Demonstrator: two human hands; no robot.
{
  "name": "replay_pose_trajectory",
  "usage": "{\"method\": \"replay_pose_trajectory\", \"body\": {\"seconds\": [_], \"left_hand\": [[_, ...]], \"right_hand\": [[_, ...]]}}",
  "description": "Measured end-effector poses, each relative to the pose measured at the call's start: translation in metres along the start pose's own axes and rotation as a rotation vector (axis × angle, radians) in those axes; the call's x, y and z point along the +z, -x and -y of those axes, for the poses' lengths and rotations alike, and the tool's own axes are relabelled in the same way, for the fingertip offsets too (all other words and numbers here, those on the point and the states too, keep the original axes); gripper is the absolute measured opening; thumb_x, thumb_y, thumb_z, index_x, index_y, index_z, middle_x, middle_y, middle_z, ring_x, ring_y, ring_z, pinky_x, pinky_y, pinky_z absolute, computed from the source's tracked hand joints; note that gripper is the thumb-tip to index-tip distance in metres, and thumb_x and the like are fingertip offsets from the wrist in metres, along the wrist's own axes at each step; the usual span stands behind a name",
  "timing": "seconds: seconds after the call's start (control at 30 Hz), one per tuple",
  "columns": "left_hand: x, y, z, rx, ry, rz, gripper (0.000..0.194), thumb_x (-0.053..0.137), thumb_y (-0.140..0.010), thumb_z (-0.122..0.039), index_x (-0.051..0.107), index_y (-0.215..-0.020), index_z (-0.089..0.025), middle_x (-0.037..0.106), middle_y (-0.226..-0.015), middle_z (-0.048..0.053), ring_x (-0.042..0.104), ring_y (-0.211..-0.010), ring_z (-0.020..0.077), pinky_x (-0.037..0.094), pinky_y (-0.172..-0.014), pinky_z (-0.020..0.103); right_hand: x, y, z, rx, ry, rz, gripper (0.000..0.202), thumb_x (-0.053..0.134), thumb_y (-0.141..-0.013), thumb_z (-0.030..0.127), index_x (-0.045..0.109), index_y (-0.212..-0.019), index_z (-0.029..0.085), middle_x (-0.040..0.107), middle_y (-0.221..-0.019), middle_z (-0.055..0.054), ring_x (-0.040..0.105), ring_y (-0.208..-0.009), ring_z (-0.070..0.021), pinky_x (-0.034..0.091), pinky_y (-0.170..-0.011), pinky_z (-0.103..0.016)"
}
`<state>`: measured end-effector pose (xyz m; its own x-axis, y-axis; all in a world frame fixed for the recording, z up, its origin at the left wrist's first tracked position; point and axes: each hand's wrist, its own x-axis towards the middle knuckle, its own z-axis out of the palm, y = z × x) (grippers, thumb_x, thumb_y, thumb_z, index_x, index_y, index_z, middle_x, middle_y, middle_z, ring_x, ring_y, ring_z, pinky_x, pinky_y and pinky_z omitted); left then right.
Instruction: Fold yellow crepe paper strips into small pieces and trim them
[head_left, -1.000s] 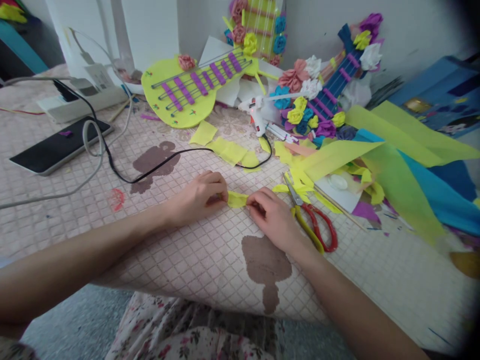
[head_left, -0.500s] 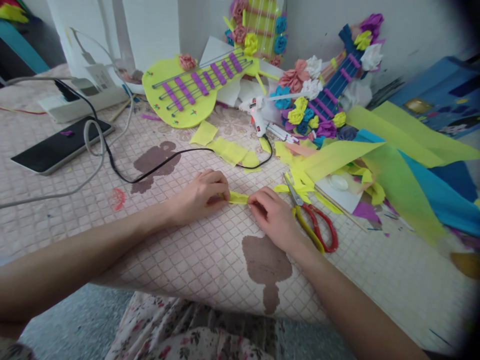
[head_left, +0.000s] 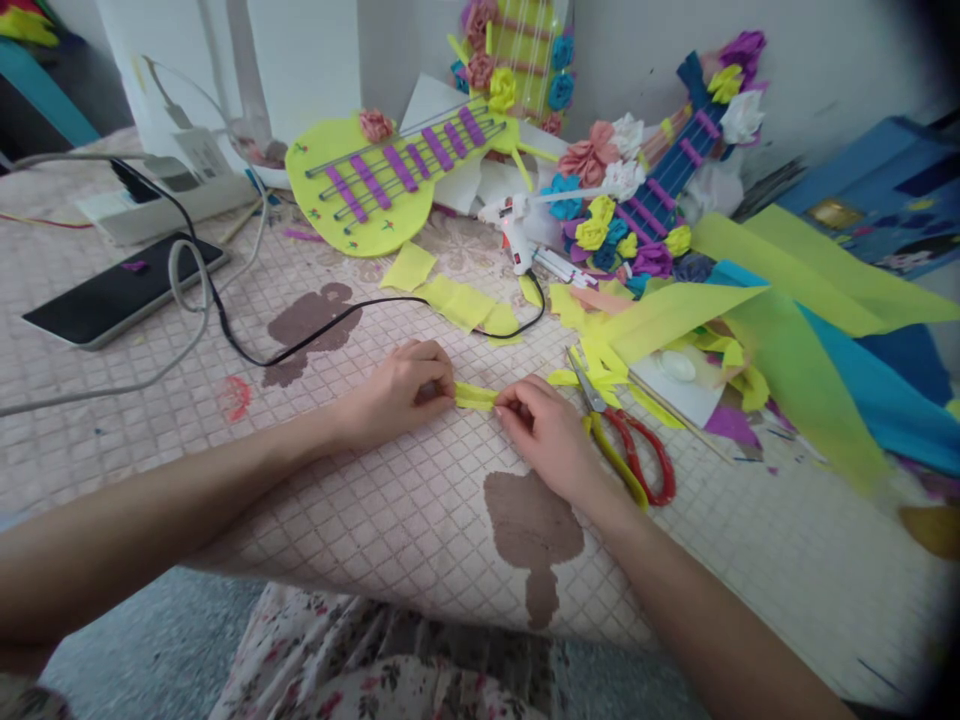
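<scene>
Between my hands a narrow folded strip of yellow crepe paper (head_left: 475, 397) lies stretched just over the table. My left hand (head_left: 409, 392) pinches its left end between thumb and fingers. At the other end my right hand (head_left: 541, 428) is closed on it with the fingertips. Scissors (head_left: 628, 445) with one red and one yellow handle lie beside my right hand, blades pointing up and left. Cut yellow paper pieces (head_left: 457, 302) rest beyond the hands. Farther back stands a white glue gun (head_left: 517, 235) with a black cord.
A yellow paper guitar (head_left: 360, 190) and a blue one (head_left: 667, 185) with paper flowers stand at the back. Yellow and blue crepe sheets (head_left: 810, 350) spread at the right. A phone (head_left: 124, 290), a power strip (head_left: 165, 190) and cables occupy the left.
My left hand has shifted slightly left, and its fingers have changed position at the strip's end. A little more of the yellow strip shows. My right hand stays nearly still.
</scene>
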<state>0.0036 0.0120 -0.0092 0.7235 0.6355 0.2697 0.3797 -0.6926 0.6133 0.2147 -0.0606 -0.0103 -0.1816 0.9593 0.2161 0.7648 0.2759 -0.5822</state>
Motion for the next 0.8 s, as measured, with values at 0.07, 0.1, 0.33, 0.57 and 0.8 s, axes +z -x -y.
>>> {"method": "replay_pose_trajectory", "body": {"seconds": [0.07, 0.1, 0.33, 0.57, 0.8], "left_hand": [[0.0011, -0.0005, 0.0006, -0.004, 0.000, -0.010, 0.007, 0.057, -0.081, -0.014, 0.062, -0.076, -0.013, 0.057, -0.089, 0.006, 0.053, -0.084, 0.0169, 0.045, -0.077, 0.031], [0.0018, -0.0007, 0.0011, -0.004, 0.002, -0.013, 0.006, 0.058, -0.081, -0.014, 0.062, -0.076, -0.014, 0.057, -0.089, 0.006, 0.053, -0.084, 0.0169, 0.045, -0.077, 0.031], [0.0024, -0.0005, 0.0029, -0.009, 0.025, -0.010, 0.006, 0.058, -0.080, -0.014, 0.062, -0.076, -0.014, 0.057, -0.089, 0.006, 0.053, -0.082, 0.0159, 0.045, -0.072, 0.029], [0.0018, -0.0004, 0.0032, -0.001, 0.024, 0.002, 0.006, 0.059, -0.080, -0.015, 0.062, -0.074, -0.014, 0.057, -0.089, 0.005, 0.053, -0.083, 0.0161, 0.045, -0.075, 0.030], [0.0011, -0.0007, 0.0026, 0.001, 0.004, 0.010, 0.007, 0.057, -0.081, -0.015, 0.061, -0.075, -0.015, 0.057, -0.090, 0.005, 0.053, -0.084, 0.0166, 0.045, -0.077, 0.032]], "right_hand": [[0.0012, -0.0003, -0.0001, 0.012, -0.001, -0.011, 0.010, 0.054, -0.083, 0.011, 0.054, -0.078, 0.020, 0.055, -0.078, -0.001, 0.052, -0.072, -0.0151, 0.040, -0.066, -0.028], [0.0015, -0.0004, 0.0001, 0.019, -0.004, -0.014, 0.010, 0.055, -0.083, 0.012, 0.054, -0.078, 0.020, 0.054, -0.077, -0.001, 0.052, -0.071, -0.0149, 0.040, -0.065, -0.028], [0.0010, -0.0001, 0.0012, 0.029, -0.065, 0.009, 0.011, 0.056, -0.080, 0.009, 0.055, -0.078, 0.020, 0.053, -0.079, 0.000, 0.051, -0.070, -0.0136, 0.039, -0.062, -0.027], [-0.0020, 0.0012, 0.0024, 0.067, -0.121, 0.036, 0.012, 0.061, -0.078, 0.010, 0.055, -0.081, 0.020, 0.052, -0.082, 0.001, 0.049, -0.068, -0.0123, 0.040, -0.061, -0.026], [0.0005, -0.0001, 0.0019, 0.036, -0.061, 0.013, 0.010, 0.055, -0.082, 0.011, 0.054, -0.076, 0.020, 0.052, -0.078, 0.000, 0.051, -0.071, -0.0145, 0.040, -0.063, -0.028]]}}
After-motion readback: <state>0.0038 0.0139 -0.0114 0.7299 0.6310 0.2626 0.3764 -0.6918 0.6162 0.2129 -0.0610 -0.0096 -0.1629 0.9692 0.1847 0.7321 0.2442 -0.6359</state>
